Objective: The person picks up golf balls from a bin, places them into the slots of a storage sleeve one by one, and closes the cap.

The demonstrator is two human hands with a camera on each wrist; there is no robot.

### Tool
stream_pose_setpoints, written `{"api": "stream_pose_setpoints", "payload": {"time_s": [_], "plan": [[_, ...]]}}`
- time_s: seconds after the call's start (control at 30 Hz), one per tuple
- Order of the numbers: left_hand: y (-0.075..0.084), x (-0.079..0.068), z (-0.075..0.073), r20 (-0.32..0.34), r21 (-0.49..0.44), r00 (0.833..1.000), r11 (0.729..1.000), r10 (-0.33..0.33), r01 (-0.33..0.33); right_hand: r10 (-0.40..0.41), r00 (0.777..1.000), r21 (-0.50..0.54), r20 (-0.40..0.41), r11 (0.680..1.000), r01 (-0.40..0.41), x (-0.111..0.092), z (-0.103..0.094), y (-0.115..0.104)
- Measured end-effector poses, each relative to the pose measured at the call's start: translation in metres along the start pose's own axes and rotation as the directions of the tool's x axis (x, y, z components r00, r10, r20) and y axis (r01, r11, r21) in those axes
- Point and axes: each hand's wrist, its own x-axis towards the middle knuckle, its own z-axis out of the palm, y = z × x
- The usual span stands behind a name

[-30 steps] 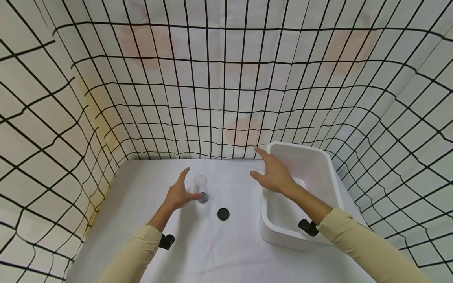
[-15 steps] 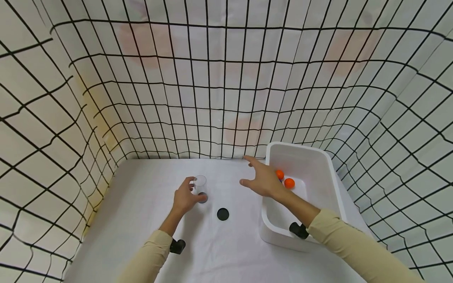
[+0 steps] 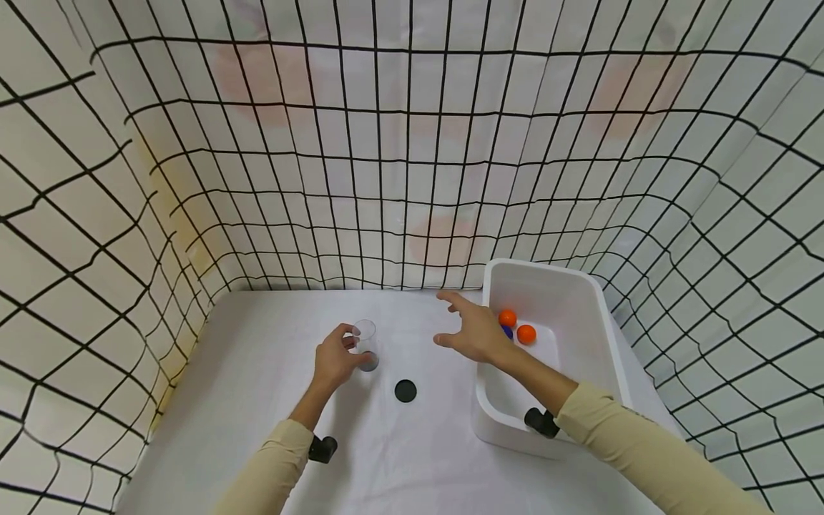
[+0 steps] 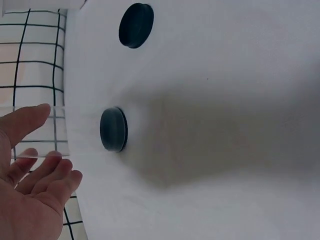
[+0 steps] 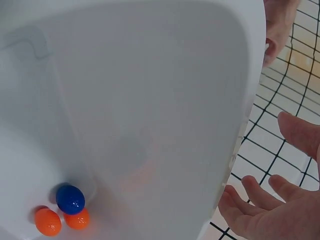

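Observation:
A clear cylinder (image 3: 365, 343) stands on the white table. My left hand (image 3: 336, 357) holds it from the left, thumb at the near side and fingers curled behind. In the left wrist view a dark round disc (image 4: 114, 129) shows at the cylinder's lower end. My right hand (image 3: 473, 330) hangs over the left rim of the white tub (image 3: 487, 408), fingers spread and holding nothing. Two orange balls (image 3: 526, 334) and a blue ball (image 5: 70, 199) lie together on the tub's floor. A second dark disc (image 3: 405, 390) lies on the table between the hands.
Black wire mesh (image 3: 412, 164) rises behind the table (image 3: 412, 458) and along both sides, with white cloth behind it. The tub takes up the table's right side. Black wrist cameras (image 3: 323, 449) sit at both sleeves.
My left hand has moved right and its fingers have come round the clear cylinder. My right hand has shifted left and slightly down, bringing the balls in the tub into sight.

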Motion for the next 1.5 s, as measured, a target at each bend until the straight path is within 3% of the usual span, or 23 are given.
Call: {"api": "stream_pose_setpoints", "payload": {"time_s": [0.27,0.6,0.77,1.17,1.5], "plan": [[0.008,0.005,-0.005,0.012,0.007,1.000,1.000,0.003,-0.003,-0.004,1.000,-0.005,-0.021,1.000,0.004,0.003,-0.002,0.000],[0.035,0.004,-0.023,0.051,0.040,0.993,0.993,0.110,-0.112,0.012,0.997,0.053,-0.074,0.999,-0.008,0.012,-0.025,0.007],[0.045,0.003,-0.033,0.087,0.052,0.983,0.985,0.161,-0.165,0.066,0.993,0.089,-0.093,0.994,-0.058,0.015,-0.040,0.014],[0.055,0.000,-0.046,0.113,0.060,0.973,0.976,0.200,-0.208,0.196,0.968,0.127,-0.155,0.976,-0.177,0.029,-0.069,0.057],[0.056,-0.001,-0.049,0.117,0.093,0.973,0.973,0.198,-0.210,0.329,0.938,0.138,-0.108,0.939,-0.314,0.036,-0.073,0.106]]}}
